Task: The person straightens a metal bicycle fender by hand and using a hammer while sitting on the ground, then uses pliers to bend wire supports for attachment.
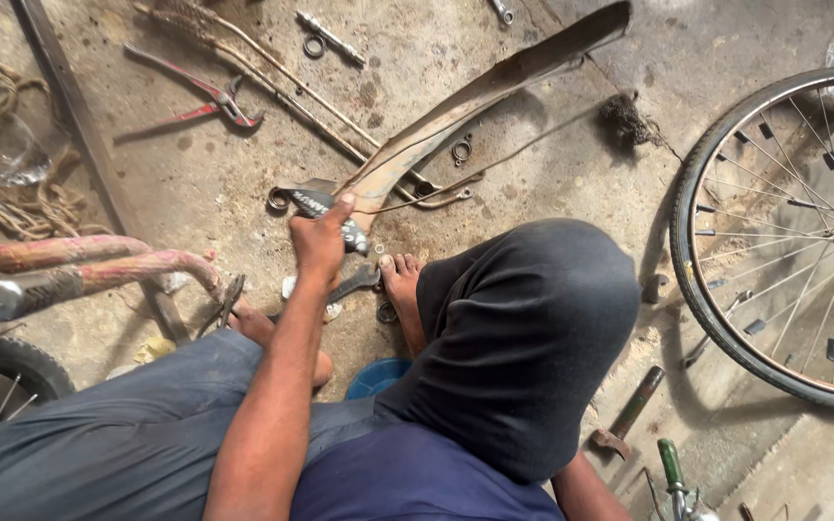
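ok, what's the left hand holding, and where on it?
The left hand grips an adjustable wrench around its handle, the head pointing left by the rusty mudguard. The right hand isn't visible.

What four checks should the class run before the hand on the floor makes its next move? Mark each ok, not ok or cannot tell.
1. Left hand has a grip on the grey adjustable wrench: ok, fingers closed round its handle.
2. Wrench jaw seated on the bent metal mudguard: cannot tell, the hand hides the contact.
3. Right hand free and ready: cannot tell, it is out of view.
4. Bare toes away from loose tools: not ok, a spanner and a small ring lie right beside them.
5. Red pliers out of the way: ok, lying apart on the concrete floor.
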